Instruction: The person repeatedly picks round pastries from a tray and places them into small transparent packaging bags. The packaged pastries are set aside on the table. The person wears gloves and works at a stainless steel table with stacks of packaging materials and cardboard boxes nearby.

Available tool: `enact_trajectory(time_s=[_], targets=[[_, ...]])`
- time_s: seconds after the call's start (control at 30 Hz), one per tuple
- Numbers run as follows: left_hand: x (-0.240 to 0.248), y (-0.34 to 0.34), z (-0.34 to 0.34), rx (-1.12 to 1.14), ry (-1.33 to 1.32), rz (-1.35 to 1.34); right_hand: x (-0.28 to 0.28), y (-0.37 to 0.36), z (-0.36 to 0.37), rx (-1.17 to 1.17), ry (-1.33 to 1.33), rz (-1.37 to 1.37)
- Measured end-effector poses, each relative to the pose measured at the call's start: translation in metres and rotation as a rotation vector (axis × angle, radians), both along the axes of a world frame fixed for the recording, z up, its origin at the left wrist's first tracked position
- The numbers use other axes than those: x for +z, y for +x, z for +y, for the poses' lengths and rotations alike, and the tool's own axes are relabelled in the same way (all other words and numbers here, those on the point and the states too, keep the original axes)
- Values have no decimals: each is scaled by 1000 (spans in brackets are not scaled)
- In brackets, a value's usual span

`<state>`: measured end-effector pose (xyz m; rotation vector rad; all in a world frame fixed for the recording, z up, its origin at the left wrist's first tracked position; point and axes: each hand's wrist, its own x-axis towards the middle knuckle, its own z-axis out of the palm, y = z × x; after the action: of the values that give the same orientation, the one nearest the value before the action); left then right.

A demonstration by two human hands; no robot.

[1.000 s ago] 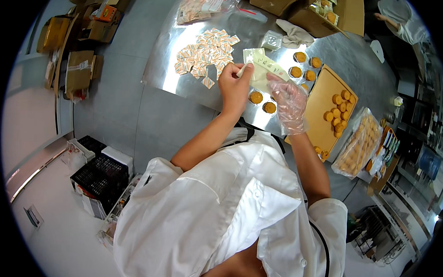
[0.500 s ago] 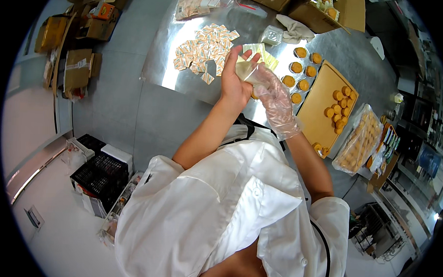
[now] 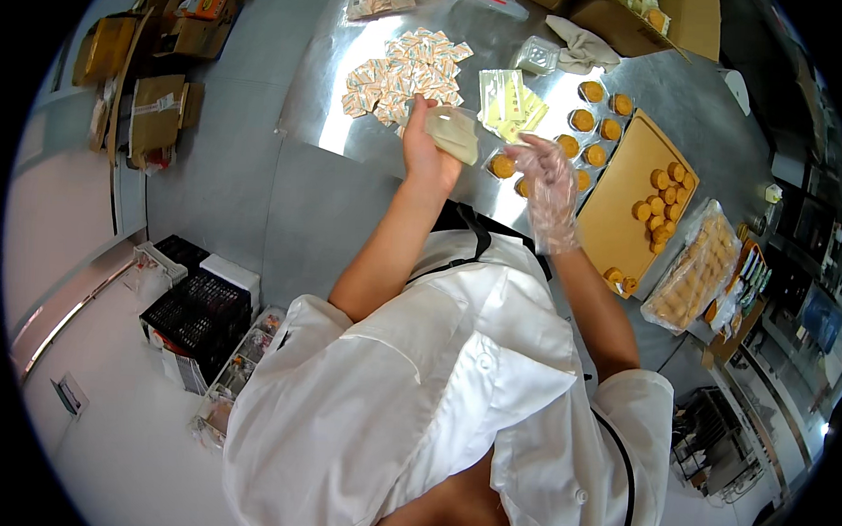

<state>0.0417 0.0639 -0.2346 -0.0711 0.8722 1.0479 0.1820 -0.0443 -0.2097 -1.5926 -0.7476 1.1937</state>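
Note:
My bare left hand (image 3: 428, 161) grips a pale, see-through plastic pouch (image 3: 456, 134) above the near edge of the steel table. In a clear plastic glove, my right hand (image 3: 551, 195) is apart from the pouch, its fingers stretched leftward and holding nothing that I can see. Just beside those fingertips stands a round golden-brown cake (image 3: 501, 165) in a small clear cup. Several more cakes (image 3: 583, 119) in cups stand in rows beyond the gloved hand. Flat yellow-green pouches (image 3: 503, 96) lie beyond both hands, and a heap of small white-and-orange packets (image 3: 404, 77) spreads at left.
A tan tray (image 3: 612, 188) with loose cakes lies on the right, beside a bagged tray of cakes (image 3: 686, 272). Clear cups (image 3: 537, 56), a grey cloth (image 3: 581, 48) and a cardboard box (image 3: 693, 27) occupy the far side. Black crates (image 3: 199, 325) stand on the floor at left.
My hands have separated: the left has moved slightly left with the pouch, while the gloved right has let go of it and shifted right toward the cupped cakes.

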Motion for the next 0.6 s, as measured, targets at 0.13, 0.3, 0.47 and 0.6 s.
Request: enact_trajectory(time_s=[0.13, 0.3, 0.47, 0.6], targets=[[-12, -18, -2, -13, -37, -67, -71, 31, -11, 510, 3, -1114], [-1, -24, -7, 13, -147, -244, -121, 14, -24, 509, 83, -1314], [1, -24, -6, 2, -114, -288, -140, 6, -18, 579, -18, -1207], [4, -21, 1, -24, -80, -247, -65, 3, -5, 306, 348, -891]])
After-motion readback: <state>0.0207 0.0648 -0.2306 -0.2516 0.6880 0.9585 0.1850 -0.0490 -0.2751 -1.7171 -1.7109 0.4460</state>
